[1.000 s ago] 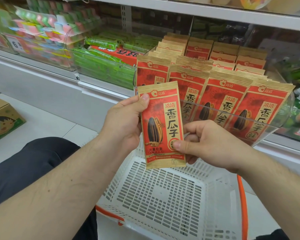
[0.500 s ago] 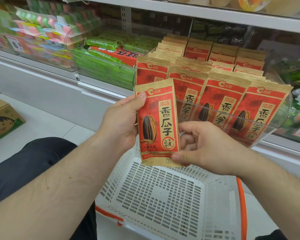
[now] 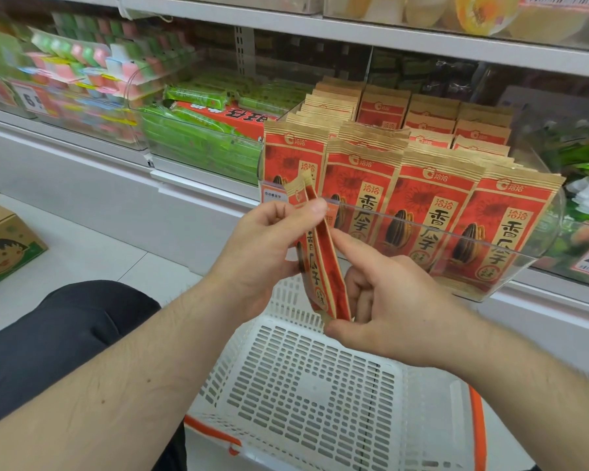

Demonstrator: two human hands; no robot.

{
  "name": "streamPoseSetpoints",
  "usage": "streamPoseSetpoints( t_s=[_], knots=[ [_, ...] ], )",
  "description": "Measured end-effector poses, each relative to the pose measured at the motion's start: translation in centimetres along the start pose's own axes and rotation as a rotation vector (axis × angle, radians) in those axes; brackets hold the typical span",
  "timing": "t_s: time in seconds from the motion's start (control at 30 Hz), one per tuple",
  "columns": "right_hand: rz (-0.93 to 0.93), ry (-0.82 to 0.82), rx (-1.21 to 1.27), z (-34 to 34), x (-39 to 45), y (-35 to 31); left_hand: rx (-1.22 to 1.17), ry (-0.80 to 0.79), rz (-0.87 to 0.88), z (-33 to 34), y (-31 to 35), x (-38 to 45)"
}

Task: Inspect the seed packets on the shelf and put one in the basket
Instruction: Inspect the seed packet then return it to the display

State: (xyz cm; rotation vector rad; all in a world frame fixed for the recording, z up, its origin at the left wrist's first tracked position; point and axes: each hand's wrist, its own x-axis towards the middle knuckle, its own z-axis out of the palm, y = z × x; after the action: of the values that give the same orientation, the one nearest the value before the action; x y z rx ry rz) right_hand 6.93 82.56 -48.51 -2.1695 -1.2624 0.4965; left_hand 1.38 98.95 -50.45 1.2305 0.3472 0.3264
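Both hands held one red-and-kraft sunflower seed packet (image 3: 323, 263) above the white slotted shopping basket (image 3: 306, 396). The packet was turned nearly edge-on to the camera, top corner up and leaning left, so only a narrow strip of its printed face showed.

Left hand (image 3: 266, 253): thumb pressed on the upper part of the packet, fingers curled behind it, clamped on the packet.

Right hand (image 3: 398, 300): thumb tip at the packet's bottom corner, index finger laid along its right edge, remaining fingers curled behind; pinching the packet.

The packet was clear of the basket, not touching it. The basket had orange handles (image 3: 478, 433) lying along its rim.

Behind the hands, a clear plastic shelf bin (image 3: 510, 253) held rows of matching seed packets (image 3: 429, 205) standing upright, faces forward. To its left, a second clear bin held green-wrapped snack bars (image 3: 198, 144). A cardboard box (image 3: 4, 243) sat on the floor at far left.
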Motion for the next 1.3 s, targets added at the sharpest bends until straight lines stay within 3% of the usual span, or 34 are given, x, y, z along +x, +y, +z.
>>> streamPoseSetpoints(
  t_s=[0.13, 0.33, 0.7, 1.0, 1.3],
  knots=[
    [-0.004, 0.033, 0.060, 0.0, 0.0, 0.2, 0.016, -0.052, -0.019, -0.1, -0.3, 0.1],
    [0.022, 0.304, 0.199, -0.5, 0.1, 0.7, 0.145, -0.172, -0.042, 0.1, -1.0, -0.2],
    [0.141, 0.319, 0.268, -0.3, 0.5, 0.8, 0.281, -0.208, -0.008, 0.2, -1.4, -0.4],
    [0.136, 0.232, 0.335, -0.7, 0.8, 1.1, 0.171, -0.252, -0.144, 0.2, -0.7, -0.5],
    [0.115, 0.144, 0.242, -0.1, 0.7, 1.1, 0.132, -0.201, -0.156, 0.1, -0.5, -0.4]
  ],
)
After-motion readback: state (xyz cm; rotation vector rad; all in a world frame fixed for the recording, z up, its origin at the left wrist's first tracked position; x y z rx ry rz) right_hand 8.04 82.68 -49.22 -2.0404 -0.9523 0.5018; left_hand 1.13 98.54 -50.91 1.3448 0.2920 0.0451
